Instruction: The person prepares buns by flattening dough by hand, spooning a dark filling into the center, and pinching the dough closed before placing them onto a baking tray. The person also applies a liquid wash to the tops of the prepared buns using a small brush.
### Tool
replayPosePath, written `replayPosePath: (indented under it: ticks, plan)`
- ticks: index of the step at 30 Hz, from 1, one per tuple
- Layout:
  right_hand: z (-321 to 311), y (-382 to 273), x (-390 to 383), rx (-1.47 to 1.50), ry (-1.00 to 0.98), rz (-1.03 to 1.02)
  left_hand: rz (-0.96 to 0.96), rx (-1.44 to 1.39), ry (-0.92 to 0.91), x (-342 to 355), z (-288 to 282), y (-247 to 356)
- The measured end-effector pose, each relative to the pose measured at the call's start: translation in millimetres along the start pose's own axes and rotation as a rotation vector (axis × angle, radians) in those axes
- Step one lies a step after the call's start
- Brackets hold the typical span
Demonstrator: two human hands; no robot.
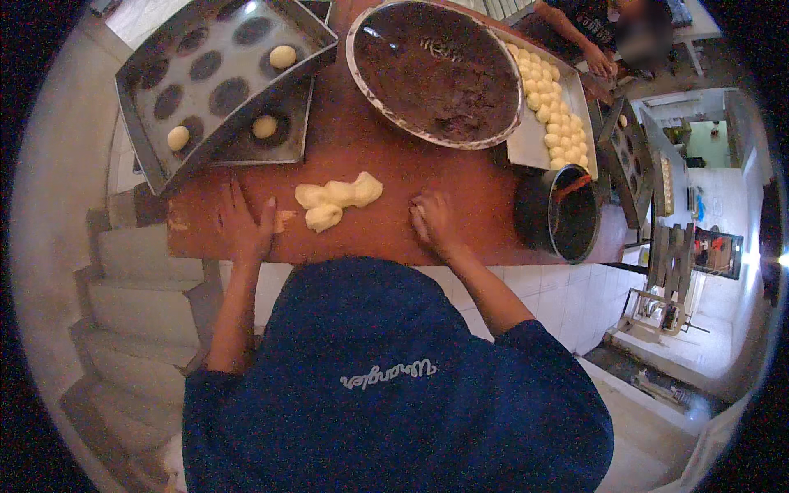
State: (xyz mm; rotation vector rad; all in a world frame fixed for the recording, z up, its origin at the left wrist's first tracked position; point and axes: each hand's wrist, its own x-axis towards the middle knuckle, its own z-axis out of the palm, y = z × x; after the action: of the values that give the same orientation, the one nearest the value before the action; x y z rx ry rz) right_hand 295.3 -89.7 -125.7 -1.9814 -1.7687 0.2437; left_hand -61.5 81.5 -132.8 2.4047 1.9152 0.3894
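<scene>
My left hand (244, 223) lies flat near the front edge of the reddish-brown table (386, 242), its fingers spread and nothing in it. To its right rest a few joined lumps of pale yellow dough (339, 195), apart from both hands. Right of the dough, my right hand (433, 220) is closed with its fingers curled down at the tabletop. Whatever may be inside that hand is hidden by the fingers. Beyond the dough stands a wide bowl (355, 78) of dark brown filling (460, 90) with a speckled rim.
Overlapping metal pans (185, 76) with dark round marks hold dough balls (283, 57) at far left. A tray (526, 152) of several dough balls and a black pot (534, 215) with an orange-red utensil (573, 187) stand right. Another person's hand (600, 62) shows beyond. Steps (140, 308) lie left.
</scene>
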Motion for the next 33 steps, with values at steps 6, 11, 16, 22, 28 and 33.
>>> replayPosePath:
  ticks: [6,11,16,22,28,33]
  plan:
    - [-6,15,12,-0.067,-0.046,0.179,-0.063,-0.129,-0.136,-2,-17,18]
    - [-26,1,18,0.582,0.215,0.366,0.014,-0.027,-0.038,-3,-8,6]
    - [-8,8,37,-0.458,0.175,0.32,0.062,-0.085,-0.005,-5,6,-2]
    - [-79,43,22,0.307,0.047,0.526,0.01,-0.05,-0.06,-5,-9,11]
    - [-18,13,44,-0.006,-0.405,0.164,-0.017,0.016,-0.021,-15,32,-7]
    - [-34,-164,201,0.431,-0.125,-0.417,-0.014,0.01,0.059,-11,22,-3]
